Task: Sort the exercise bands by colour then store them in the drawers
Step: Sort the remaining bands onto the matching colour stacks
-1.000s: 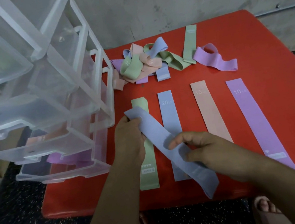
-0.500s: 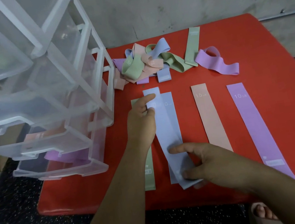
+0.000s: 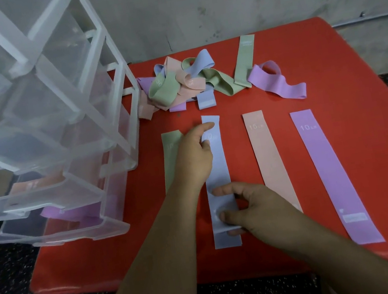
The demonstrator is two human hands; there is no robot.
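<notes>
Four flat bands lie side by side on the red table (image 3: 355,73): green (image 3: 172,155), blue (image 3: 219,176), pink (image 3: 268,157) and purple (image 3: 328,170). A second blue band lies on top of the blue one. My left hand (image 3: 196,158) pinches its far end; my right hand (image 3: 252,207) grips its near end between thumb and fingers. A tangled pile of mixed bands (image 3: 184,81) sits at the back, with a loose purple band (image 3: 276,80) beside it. The clear plastic drawer unit (image 3: 57,133) stands at the left.
The two lowest drawers are pulled out: the lower one (image 3: 59,225) holds purple bands, the one above (image 3: 41,190) pink ones. A grey wall runs behind the table. Dark speckled floor surrounds the table's front and right edges.
Both hands swung the blue band from a diagonal across the green strip and laid it straight on the flat blue band. The camera view shifted slightly.
</notes>
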